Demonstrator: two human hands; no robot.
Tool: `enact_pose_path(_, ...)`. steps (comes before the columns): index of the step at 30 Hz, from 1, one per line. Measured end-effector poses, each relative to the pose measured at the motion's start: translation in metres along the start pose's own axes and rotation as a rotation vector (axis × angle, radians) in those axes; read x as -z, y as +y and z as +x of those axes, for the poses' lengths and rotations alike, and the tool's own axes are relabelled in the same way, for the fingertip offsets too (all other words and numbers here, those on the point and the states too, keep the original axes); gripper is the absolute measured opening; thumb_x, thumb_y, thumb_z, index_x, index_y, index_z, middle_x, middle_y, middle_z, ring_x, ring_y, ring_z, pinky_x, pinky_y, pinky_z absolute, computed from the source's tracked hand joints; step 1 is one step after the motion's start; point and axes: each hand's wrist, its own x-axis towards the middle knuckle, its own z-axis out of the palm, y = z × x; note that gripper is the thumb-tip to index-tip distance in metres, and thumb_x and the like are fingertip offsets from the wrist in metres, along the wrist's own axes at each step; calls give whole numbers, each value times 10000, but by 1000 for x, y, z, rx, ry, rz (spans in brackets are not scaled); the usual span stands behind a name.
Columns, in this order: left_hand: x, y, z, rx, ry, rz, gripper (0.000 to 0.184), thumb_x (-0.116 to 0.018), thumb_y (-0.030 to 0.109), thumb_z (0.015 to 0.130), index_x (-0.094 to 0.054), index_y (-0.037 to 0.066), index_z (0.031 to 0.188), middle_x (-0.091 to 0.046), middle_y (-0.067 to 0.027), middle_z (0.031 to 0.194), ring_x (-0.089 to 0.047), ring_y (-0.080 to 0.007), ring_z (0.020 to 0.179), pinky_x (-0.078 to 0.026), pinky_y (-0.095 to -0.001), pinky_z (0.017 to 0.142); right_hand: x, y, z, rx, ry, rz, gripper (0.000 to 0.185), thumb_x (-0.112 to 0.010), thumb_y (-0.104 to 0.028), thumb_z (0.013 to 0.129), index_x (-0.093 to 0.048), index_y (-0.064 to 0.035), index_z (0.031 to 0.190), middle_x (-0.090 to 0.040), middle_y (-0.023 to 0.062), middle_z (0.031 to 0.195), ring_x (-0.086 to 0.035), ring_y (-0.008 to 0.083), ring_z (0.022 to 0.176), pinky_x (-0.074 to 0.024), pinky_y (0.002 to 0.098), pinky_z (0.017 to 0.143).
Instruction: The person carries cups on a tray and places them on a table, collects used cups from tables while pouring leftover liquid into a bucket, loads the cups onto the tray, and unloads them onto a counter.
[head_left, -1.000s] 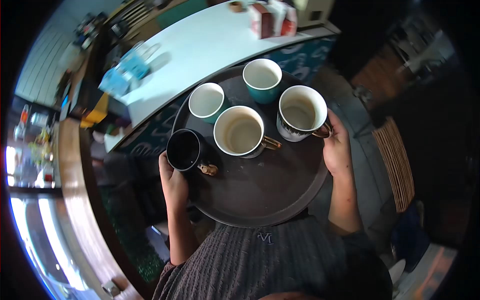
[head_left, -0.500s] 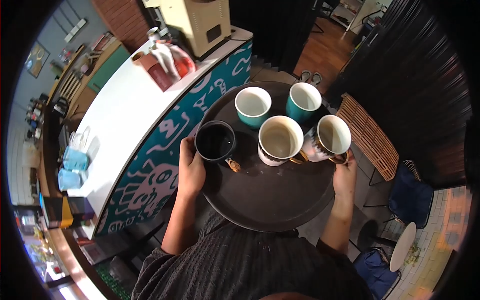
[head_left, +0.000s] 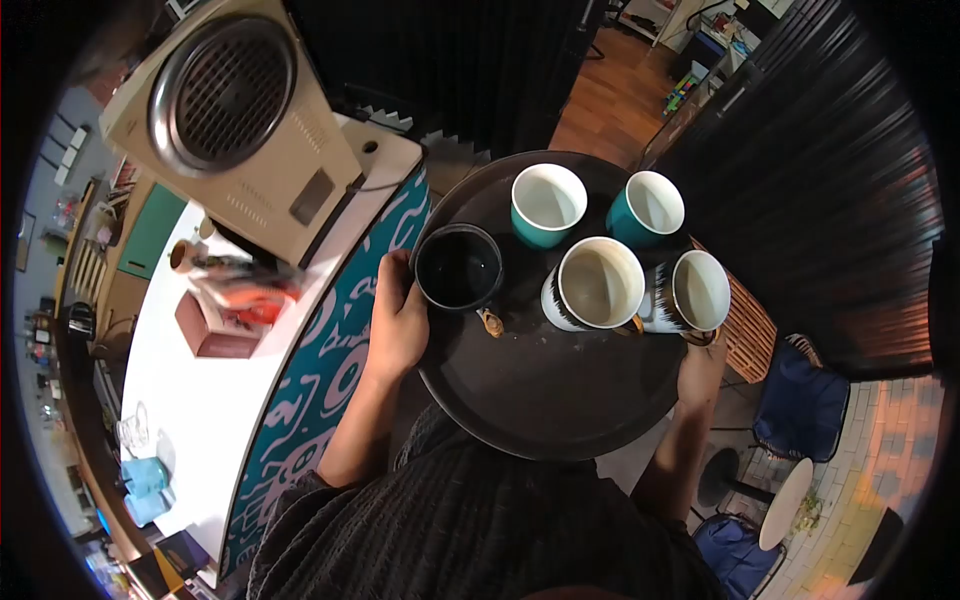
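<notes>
A round dark tray (head_left: 540, 400) is held level in front of the body. My left hand (head_left: 399, 318) grips its left rim, beside a black mug (head_left: 459, 268) with a gold handle. At the right rim, my right hand (head_left: 702, 368) holds on, partly hidden by a white and black mug (head_left: 699, 292). Another such mug (head_left: 598, 284) stands near the tray's middle. Behind them are two teal cups with white insides, one (head_left: 546, 207) left and one (head_left: 646, 210) right. The fingers under the tray are hidden.
To the left is a white counter (head_left: 165, 385) with a patterned teal front. A beige machine (head_left: 235, 125), a red-brown box (head_left: 212, 330) and blue containers (head_left: 146, 478) stand on it. At right are a slatted bench (head_left: 745, 335), blue chairs (head_left: 803, 400) and a small round table (head_left: 787, 505).
The view has swung right, with the counter shifting left and the machine coming closer. The tray stays in both hands. The two white and black mugs now look closer together.
</notes>
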Motion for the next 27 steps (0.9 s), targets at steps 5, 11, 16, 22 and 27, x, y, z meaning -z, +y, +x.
enact_pose_path(5, -36, -7, 85, -17, 63, 60, 197, -462, -23, 946, -453, -31, 1143, -540, -87, 1038, -502, -140, 998, -394, -251, 907, -36, 3, 106, 30, -113, 160, 294, -538, -121, 965, -567, -5, 1233, -593, 59, 1213, -534, 136, 1113, -394, 281, 965)
enact_pose_path(11, -78, -27, 180, 0, 251, 35, 221, -465, -7, 941, -462, -32, 1161, -562, -107, 1066, -518, -163, 1029, -396, -269, 938, -97, 35, 267, 95, -233, 156, 283, -542, -74, 951, -574, 1, 1222, -612, 53, 1171, -552, 131, 1074, -416, 276, 943)
enact_pose_path(16, -108, -29, 247, -29, 482, -4, 258, -449, -54, 893, -484, -26, 1147, -564, -97, 1093, -520, -169, 1048, -388, -279, 954, -165, 11, 396, 72, -503, 324, 322, -528, -20, 948, -551, 16, 1267, -619, 43, 1159, -565, 107, 1046, -437, 257, 923)
enact_pose_path(22, -133, -19, 303, -18, 725, -11, 224, -458, -25, 925, -482, -9, 1147, -563, -80, 1081, -519, -149, 1042, -392, -267, 938, -254, -11, 505, 11, -725, 371, 332, -506, -4, 952, -551, 0, 1281, -616, 51, 1193, -571, 118, 1065, -449, 264, 934)
enact_pose_path(27, -126, -34, 351, 29, 876, 1, 216, -448, -40, 921, -474, 0, 1131, -549, -68, 1054, -506, -131, 1009, -389, -258, 926, -336, -3, 562, 55, -873, 386, 381, -506, 46, 935, -532, -21, 1310, -607, 70, 1225, -565, 141, 1117, -446, 277, 975)
